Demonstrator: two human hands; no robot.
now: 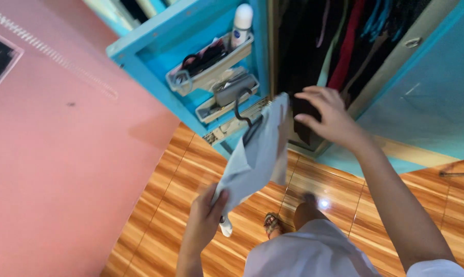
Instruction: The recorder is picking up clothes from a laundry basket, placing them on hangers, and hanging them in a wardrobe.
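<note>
A pale grey-blue folded cloth garment (255, 156) on a black wire hanger (247, 120) hangs in mid-air before an open bright blue wardrobe (437, 97), its hook pointing up toward the door. The person's left hand (206, 215) has its grip closed around the garment's lower end, thumb over the fabric. The right hand (327, 115) reaches into the wardrobe with fingers spread and loosely curled, touching dark hanging clothes (303, 56); it clasps nothing that can be made out. Beneath lies a glossy orange-brown wood-patterned tiled floor (191, 169), with a salmon-pink wall (52, 154) to the left. The blue wardrobe door (155, 66) carries two grey plastic trays (211, 77), one above the other, holding dark small items, and one white roll-on bottle (241, 25) stands in the upper tray. One sandalled foot (272, 223) shows below.
</note>
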